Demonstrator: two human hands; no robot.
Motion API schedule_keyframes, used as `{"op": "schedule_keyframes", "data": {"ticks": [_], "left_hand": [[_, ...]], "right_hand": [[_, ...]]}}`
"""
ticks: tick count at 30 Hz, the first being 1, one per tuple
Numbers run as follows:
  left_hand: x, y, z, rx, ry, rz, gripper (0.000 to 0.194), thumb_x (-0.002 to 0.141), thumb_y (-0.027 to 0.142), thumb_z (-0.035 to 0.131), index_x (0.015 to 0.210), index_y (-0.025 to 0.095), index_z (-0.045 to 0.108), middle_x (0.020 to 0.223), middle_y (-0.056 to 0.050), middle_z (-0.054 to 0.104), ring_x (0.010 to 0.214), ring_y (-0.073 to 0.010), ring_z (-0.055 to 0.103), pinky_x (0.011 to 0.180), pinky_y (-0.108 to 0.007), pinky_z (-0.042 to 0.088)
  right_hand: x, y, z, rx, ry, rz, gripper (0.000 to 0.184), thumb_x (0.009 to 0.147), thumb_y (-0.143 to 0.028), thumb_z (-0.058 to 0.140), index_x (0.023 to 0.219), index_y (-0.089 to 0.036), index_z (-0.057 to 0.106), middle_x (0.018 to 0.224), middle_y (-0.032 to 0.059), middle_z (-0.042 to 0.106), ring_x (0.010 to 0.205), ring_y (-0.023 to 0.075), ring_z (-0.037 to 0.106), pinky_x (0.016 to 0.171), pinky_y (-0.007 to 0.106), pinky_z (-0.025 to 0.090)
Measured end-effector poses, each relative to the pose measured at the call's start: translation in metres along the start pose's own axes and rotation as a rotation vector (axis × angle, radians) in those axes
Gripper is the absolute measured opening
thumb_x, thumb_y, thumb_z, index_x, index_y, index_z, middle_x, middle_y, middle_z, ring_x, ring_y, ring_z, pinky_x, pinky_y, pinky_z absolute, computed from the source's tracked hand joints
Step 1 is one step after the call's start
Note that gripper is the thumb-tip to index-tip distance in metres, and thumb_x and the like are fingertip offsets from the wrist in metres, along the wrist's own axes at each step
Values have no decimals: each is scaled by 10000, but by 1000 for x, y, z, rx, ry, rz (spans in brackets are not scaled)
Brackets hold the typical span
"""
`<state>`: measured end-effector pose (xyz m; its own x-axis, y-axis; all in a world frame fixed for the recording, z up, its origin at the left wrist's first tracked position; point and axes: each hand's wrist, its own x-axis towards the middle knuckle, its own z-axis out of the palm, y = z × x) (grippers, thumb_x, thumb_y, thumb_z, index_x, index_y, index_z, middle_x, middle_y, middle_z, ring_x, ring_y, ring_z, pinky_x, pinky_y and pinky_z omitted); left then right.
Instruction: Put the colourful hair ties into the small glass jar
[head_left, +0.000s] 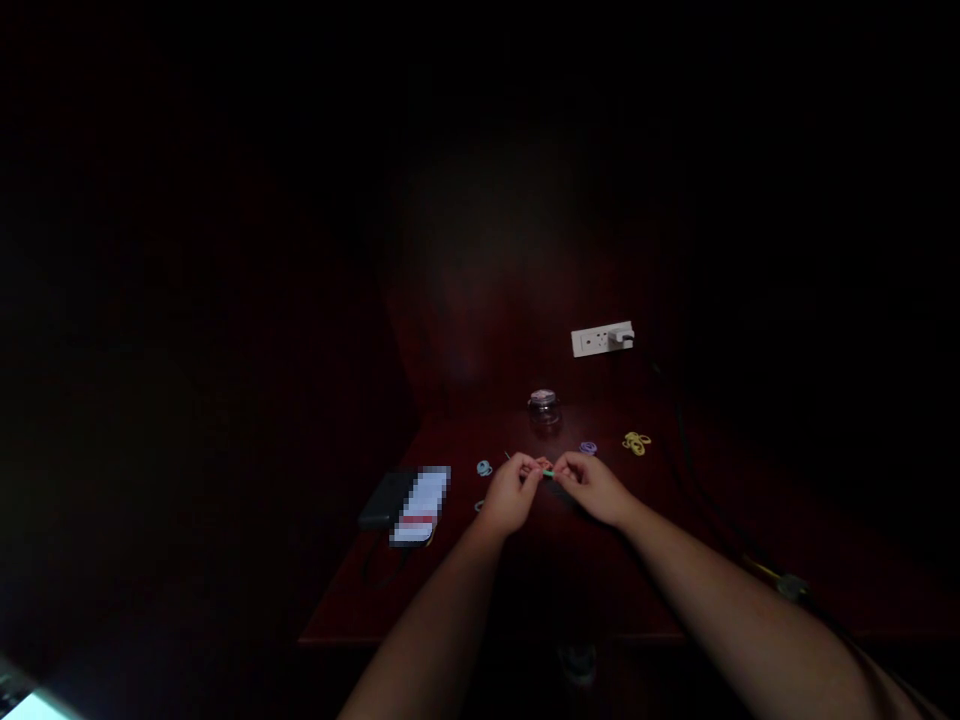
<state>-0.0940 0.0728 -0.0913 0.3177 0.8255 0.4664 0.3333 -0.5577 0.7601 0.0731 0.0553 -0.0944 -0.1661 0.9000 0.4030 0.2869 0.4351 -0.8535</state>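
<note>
Over the table, my left hand [512,495] and my right hand [592,488] are close together, each with its fingers pinched. Between the fingertips runs a short green elastic band [548,474], held at both ends. Orange bands [544,463] show just behind it, partly covered by my fingers. A small cluster of blue bands [484,468] lies left of my left hand, with a pale band [480,506] nearer to me, partly hidden by that hand. Purple bands [588,449] lie just beyond my right hand, and yellow bands [637,443] farther right.
A clear lidded jar [544,408] stands at the back of the dark red table [360,610]. On the left, a lit phone [421,505] rests against a dark box-shaped object [381,500]. A wall socket [596,341] holds a plug; a dark cable runs down the right side.
</note>
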Motion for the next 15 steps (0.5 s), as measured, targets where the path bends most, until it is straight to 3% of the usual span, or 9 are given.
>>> {"op": "schedule_keyframes", "data": {"ticks": [8, 15], "left_hand": [[2, -3, 5, -100, 22, 22, 110, 805, 210, 565, 906, 168, 550, 916, -49, 657, 784, -125, 585, 703, -244, 459], [3, -3, 4, -51, 32, 45, 112, 794, 210, 579, 899, 171, 581, 897, -44, 665, 774, -121, 594, 660, -224, 449]], "right_hand": [[3, 4, 0, 47, -32, 2, 201, 717, -358, 566, 688, -162, 538, 572, -45, 443, 522, 87, 372, 508, 217, 292], [6, 16, 0, 65, -14, 11, 243, 725, -403, 579, 703, -163, 545, 574, -40, 466, 512, 88, 391, 499, 217, 309]]}}
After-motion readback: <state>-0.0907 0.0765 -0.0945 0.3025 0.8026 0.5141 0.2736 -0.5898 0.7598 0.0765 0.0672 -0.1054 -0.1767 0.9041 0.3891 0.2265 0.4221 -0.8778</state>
